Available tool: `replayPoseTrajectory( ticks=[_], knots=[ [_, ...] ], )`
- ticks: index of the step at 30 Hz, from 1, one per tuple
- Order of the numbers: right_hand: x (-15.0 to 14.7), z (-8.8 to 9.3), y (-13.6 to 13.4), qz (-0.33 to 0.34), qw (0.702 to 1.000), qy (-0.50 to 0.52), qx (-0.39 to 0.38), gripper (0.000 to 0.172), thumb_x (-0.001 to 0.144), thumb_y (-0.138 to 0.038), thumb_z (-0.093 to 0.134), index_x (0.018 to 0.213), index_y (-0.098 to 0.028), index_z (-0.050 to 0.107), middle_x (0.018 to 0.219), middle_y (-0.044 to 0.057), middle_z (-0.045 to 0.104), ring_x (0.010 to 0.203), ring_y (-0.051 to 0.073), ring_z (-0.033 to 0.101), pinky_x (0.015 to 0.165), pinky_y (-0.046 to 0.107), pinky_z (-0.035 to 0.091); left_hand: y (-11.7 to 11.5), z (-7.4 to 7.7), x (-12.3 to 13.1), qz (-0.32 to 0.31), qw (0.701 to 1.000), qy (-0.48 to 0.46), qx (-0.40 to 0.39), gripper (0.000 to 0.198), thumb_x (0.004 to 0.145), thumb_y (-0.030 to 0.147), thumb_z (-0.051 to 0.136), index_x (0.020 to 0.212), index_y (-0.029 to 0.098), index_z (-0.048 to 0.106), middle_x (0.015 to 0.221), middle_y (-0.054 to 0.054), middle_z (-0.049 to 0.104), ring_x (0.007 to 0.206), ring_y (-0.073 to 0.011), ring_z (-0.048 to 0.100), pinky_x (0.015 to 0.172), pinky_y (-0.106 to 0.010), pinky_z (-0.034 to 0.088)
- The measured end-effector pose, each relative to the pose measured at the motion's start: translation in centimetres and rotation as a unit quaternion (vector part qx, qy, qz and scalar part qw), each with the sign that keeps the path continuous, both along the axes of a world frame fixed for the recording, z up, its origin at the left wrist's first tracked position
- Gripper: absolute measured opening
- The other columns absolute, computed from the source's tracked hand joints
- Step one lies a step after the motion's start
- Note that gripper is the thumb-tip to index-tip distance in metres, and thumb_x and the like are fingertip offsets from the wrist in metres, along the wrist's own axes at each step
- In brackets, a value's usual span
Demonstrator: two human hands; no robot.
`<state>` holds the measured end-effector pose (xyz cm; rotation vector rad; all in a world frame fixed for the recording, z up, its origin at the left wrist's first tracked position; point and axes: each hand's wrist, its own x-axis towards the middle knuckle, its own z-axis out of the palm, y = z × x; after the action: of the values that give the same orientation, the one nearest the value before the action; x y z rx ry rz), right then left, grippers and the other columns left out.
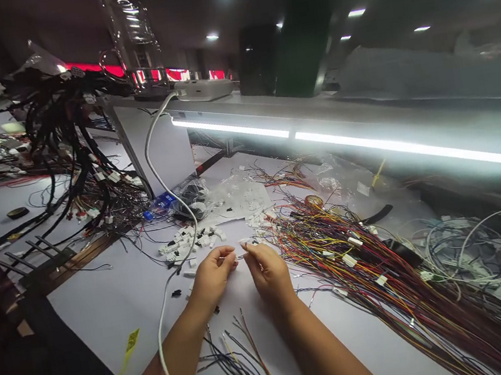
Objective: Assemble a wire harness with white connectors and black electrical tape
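Observation:
Close together over the white work surface (121,303), my left hand (214,275) and my right hand (267,270) are both closed in a pinch. A thin wire (240,257) shows in the small gap between the fingertips, held by my right hand. What my left fingertips pinch is too small to make out. Just beyond my left hand lies a pile of small white connector housings (183,244). Several loose dark and brown wires (243,366) with bare or terminal ends lie between my forearms.
A large bundle of coloured wires (338,262) spreads along the right. A white cable (168,302) with a yellow tag crosses in front on the left. Black harnesses (74,126) hang at left. A lit tube (367,145) runs under the shelf; a blue-labelled bottle (161,205) lies behind.

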<state>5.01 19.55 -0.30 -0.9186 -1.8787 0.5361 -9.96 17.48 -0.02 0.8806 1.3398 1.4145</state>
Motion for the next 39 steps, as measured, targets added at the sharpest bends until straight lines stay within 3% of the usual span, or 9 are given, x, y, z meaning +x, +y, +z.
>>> replayPoseTrajectory(
  ticks=[2,5,10,17,23,30,39],
  knots=[
    [0.1,0.2,-0.3,0.005,0.999,-0.043,-0.021,0.028,0.096,-0.030,0.041,0.106,-0.025,0.067,0.089,0.004,0.070,0.081,0.017,0.063,0.071,0.026,0.043,0.1,-0.4,-0.3,0.007,1.000,0.010,0.002,0.026,0.069,0.032,0.077,0.091,0.019,0.071,0.088,-0.003,0.069,0.072,-0.0146,0.062,0.075,-0.026,0.047],
    [0.1,0.3,-0.5,-0.017,0.994,-0.098,-0.053,0.029,0.093,-0.031,0.044,0.081,-0.025,0.069,0.076,0.001,0.069,0.070,0.016,0.061,0.061,0.024,0.037,0.1,-0.7,-0.4,-0.007,1.000,0.006,0.000,0.023,0.071,0.031,0.074,0.090,0.017,0.072,0.087,-0.004,0.069,0.076,-0.0165,0.064,0.078,-0.029,0.048],
    [0.1,0.4,-0.6,-0.038,0.992,-0.088,-0.078,0.026,0.088,-0.027,0.048,0.070,-0.022,0.066,0.072,0.002,0.068,0.066,0.015,0.057,0.060,0.024,0.032,-0.3,-0.1,0.0,-0.055,0.998,-0.019,0.024,0.019,0.075,0.031,0.071,0.086,0.016,0.073,0.090,-0.005,0.069,0.086,-0.0190,0.063,0.087,-0.032,0.048],
    [0.0,0.1,-0.1,0.000,0.987,0.012,-0.163,0.024,0.088,-0.035,0.052,0.083,-0.021,0.071,0.077,0.002,0.071,0.067,0.015,0.061,0.064,0.022,0.042,-0.3,0.6,0.0,-0.060,0.996,-0.052,0.030,0.019,0.075,0.032,0.074,0.085,0.016,0.074,0.094,-0.004,0.068,0.090,-0.0176,0.061,0.087,-0.029,0.048],
    [0.1,-0.2,0.7,-0.002,0.968,0.112,-0.226,0.029,0.086,-0.039,0.054,0.090,-0.017,0.072,0.084,0.005,0.072,0.076,0.017,0.064,0.070,0.024,0.049,-0.1,0.5,0.1,-0.044,0.986,-0.160,-0.018,0.014,0.078,0.021,0.072,0.090,0.014,0.073,0.089,-0.006,0.070,0.082,-0.0134,0.065,0.083,-0.023,0.052],
    [0.0,0.0,0.5,-0.010,0.966,0.122,-0.227,0.022,0.080,-0.036,0.061,0.081,-0.017,0.072,0.062,-0.001,0.061,0.053,0.012,0.048,0.052,0.022,0.039,-0.2,0.9,0.0,-0.024,0.965,-0.253,-0.065,0.011,0.082,0.005,0.062,0.088,0.011,0.070,0.079,-0.005,0.067,0.071,-0.0099,0.066,0.070,-0.018,0.056],
    [-0.1,0.0,0.3,-0.028,0.985,0.068,-0.157,0.018,0.081,-0.031,0.057,0.076,-0.019,0.070,0.054,-0.004,0.052,0.050,0.010,0.042,0.049,0.021,0.034,-0.3,1.0,0.1,-0.018,0.961,-0.267,-0.070,0.011,0.083,0.004,0.061,0.087,0.009,0.070,0.077,-0.006,0.066,0.070,-0.0096,0.066,0.068,-0.016,0.057]
  ],
)
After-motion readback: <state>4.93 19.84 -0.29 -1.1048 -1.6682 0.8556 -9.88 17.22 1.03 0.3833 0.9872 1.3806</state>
